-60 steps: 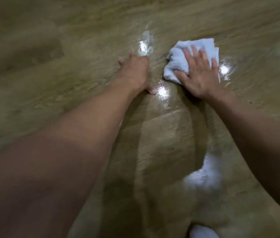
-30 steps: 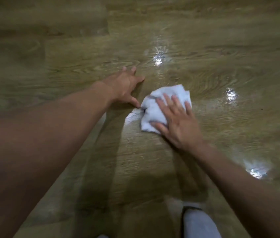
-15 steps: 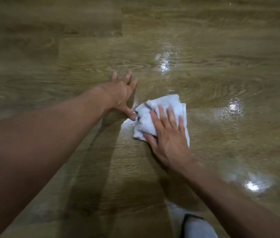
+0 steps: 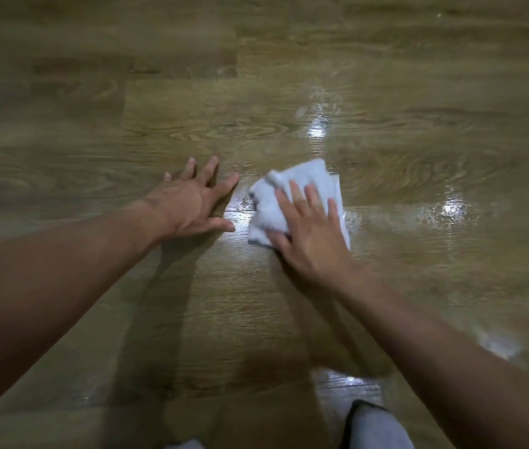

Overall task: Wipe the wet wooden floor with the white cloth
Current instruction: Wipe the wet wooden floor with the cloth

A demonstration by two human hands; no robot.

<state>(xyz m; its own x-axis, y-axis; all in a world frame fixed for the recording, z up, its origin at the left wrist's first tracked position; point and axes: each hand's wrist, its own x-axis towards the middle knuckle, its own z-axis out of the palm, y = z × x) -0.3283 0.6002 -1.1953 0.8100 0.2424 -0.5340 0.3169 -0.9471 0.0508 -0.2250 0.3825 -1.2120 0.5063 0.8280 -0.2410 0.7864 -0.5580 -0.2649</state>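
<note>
A crumpled white cloth (image 4: 276,202) lies flat on the wooden floor (image 4: 172,131) near the middle of the view. My right hand (image 4: 311,234) presses down on it with the palm and spread fingers, covering its near right part. My left hand (image 4: 195,202) rests flat on the bare boards just left of the cloth, fingers apart, holding nothing. Wet sheen and glare show on the floor (image 4: 451,209) to the right of the cloth and beyond it.
More shiny wet patches lie at the lower right (image 4: 496,348) and near my knee (image 4: 376,426), which is clad in grey at the bottom edge. Floorboards stretch away on all sides, duller on the left.
The right hand has slid the cloth from the far right toward me and to the centre. My left hand stayed planted on the floor, its fingers now more spread.
</note>
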